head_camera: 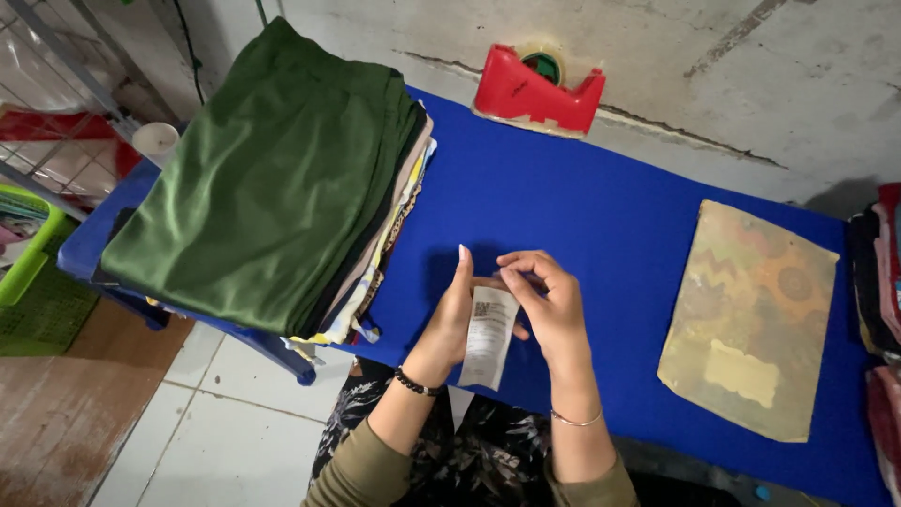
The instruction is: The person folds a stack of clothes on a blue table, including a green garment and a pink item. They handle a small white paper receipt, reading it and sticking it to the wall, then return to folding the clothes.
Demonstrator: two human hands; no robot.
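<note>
My left hand [453, 314] and my right hand [547, 300] meet above the near edge of the blue table [563, 207]. Between them hangs a narrow white paper label [489, 340] with dark print, held upright. The left hand pinches its upper left side, with a black bead bracelet on that wrist. The right hand's fingertips grip the label's top edge, and a thin bangle circles that wrist. The lower end of the label hangs free.
A tall stack of folded cloth topped by a green piece [272, 169] fills the table's left end. A red tape dispenser [537, 91] sits at the back by the wall. A flat patterned packet [751, 319] lies to the right. A green basket [28, 272] stands on the floor at left.
</note>
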